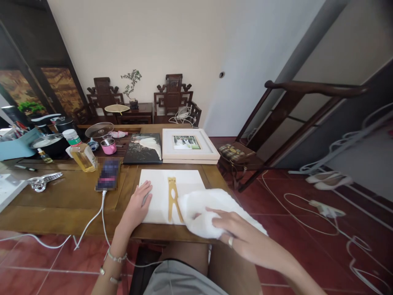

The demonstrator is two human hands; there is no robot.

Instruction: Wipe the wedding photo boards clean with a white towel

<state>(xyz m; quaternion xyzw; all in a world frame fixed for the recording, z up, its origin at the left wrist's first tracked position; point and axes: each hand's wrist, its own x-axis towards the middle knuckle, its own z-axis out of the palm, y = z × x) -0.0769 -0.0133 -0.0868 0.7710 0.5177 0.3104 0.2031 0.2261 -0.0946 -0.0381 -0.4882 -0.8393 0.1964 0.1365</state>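
A flat white board (pixel 158 205), perhaps an album or box lid, lies on the wooden table in front of me. It bears a gold figure (pixel 172 198) shaped like a pair of legs. My left hand (pixel 138 205) rests on its left edge, fingers stretched out and holding nothing. A fluffy white towel (pixel 208 205) is bunched in my right hand (pixel 235 231), its fingers pressed into the folds. The towel covers the board's lower right corner and hangs past the table edge.
Behind the board are a dark photo album (pixel 141 149) and a framed picture (pixel 187 143). To the left are a charging phone (pixel 108 175), an oil bottle (pixel 80 153), a pink cup (pixel 109 146) and a metal clip-like tool (pixel 44 181). A wooden chair (pixel 254 135) stands right.
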